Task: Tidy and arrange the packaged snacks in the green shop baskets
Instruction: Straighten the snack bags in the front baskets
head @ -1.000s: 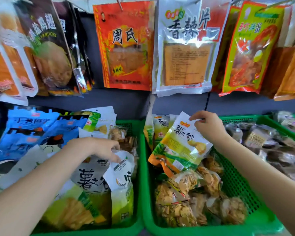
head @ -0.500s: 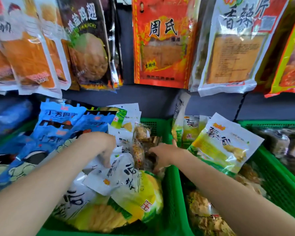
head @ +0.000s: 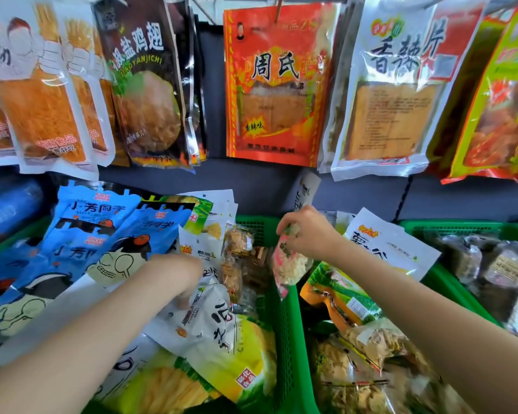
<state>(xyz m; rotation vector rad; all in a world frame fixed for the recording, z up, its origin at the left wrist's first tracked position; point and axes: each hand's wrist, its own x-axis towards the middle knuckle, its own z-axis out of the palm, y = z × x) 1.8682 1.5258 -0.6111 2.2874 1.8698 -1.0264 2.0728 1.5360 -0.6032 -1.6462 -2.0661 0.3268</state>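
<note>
My right hand (head: 307,231) is shut on the top of a small clear snack packet (head: 289,268) with pink print, which hangs above the wall between two green baskets. My left hand (head: 181,271) is pressed down among white-and-yellow chip bags (head: 222,333) in the left green basket (head: 284,339), fingers curled on the edge of one; the grip is partly hidden. Small clear cracker packets (head: 237,258) lie at the back of that basket. The middle green basket (head: 449,282) holds a white-and-green chip bag (head: 383,249) and clear bags of crackers (head: 368,366).
Blue snack bags (head: 81,234) are piled at the left. Dark wrapped snacks (head: 497,264) fill a basket at the right. Large packets hang from hooks above, among them a red one (head: 272,88) and a white one (head: 395,94), close over the baskets.
My right hand was reaching into the small packets in the left basket; it has now lifted one clear packet up and to the right. My left hand has stayed on the chip bags.
</note>
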